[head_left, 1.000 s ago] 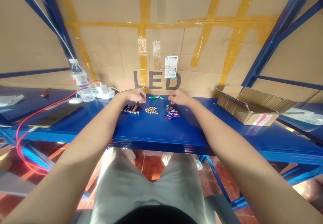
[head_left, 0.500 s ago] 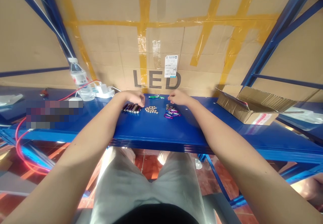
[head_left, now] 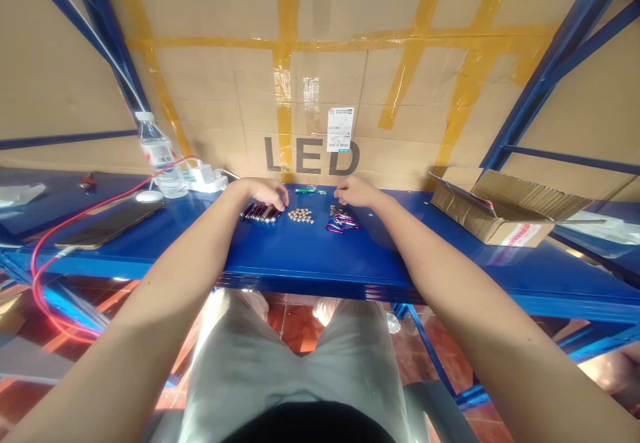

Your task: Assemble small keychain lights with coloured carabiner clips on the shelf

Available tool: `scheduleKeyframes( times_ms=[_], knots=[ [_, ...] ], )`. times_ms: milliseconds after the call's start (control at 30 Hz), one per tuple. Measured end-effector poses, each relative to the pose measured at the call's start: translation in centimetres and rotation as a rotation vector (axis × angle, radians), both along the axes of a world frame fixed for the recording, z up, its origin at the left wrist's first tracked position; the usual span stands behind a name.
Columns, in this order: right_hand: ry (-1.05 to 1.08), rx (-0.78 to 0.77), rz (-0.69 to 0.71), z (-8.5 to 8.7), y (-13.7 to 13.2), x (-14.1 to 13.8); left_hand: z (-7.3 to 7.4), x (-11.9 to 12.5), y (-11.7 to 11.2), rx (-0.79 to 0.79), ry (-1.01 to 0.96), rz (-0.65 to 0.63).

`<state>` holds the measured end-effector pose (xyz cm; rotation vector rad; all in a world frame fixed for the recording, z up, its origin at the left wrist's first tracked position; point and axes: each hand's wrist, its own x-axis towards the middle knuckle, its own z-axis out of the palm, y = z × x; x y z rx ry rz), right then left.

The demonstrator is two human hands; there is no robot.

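Note:
Both my arms reach forward over a blue metal shelf (head_left: pixel 310 263). My left hand (head_left: pixel 267 194) rests with curled fingers over a row of small dark cylinders (head_left: pixel 259 214), fingertips touching their far end. My right hand (head_left: pixel 353 193) has its fingers pinched together just above a heap of pink and purple carabiner clips (head_left: pixel 341 222). Between the two lies a cluster of small silver round parts (head_left: pixel 301 216). A green pen-like item (head_left: pixel 310 191) lies behind them, near the cardboard. What either hand holds is too small to make out.
A taped cardboard sheet marked LED (head_left: pixel 310 96) walls off the back. At left stand a water bottle (head_left: pixel 159 158), a white charger (head_left: pixel 204 178), a red cable (head_left: pixel 65 230) and a phone (head_left: pixel 107 225). An open cardboard box (head_left: pixel 505 213) sits at right.
My left hand has lowered slightly onto the row of cylinders. My right hand has stayed almost still above the clips.

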<state>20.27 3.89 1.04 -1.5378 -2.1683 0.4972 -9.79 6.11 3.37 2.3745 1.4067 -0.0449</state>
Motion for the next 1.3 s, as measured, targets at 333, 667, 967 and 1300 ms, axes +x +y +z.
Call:
scheduleKeyframes(
  times_ms=[333,667,967,1300],
  knots=[
    [-0.011,0.007,-0.025,0.1,0.2,0.0,-0.3,0.7,-0.3,0.043,-0.215,0.100],
    [0.418,-0.010,0.199,1.5,-3.1,-3.5,0.8,5.0,-3.3,0.252,-0.857,0.061],
    [0.627,-0.069,0.256,1.6,-3.7,-4.2,-0.1,7.8,-4.1,0.256,-1.079,0.031],
    [0.429,0.025,-0.065,2.1,-2.9,-2.2,0.1,6.1,-6.0,0.047,-0.247,-0.251]
  ],
)
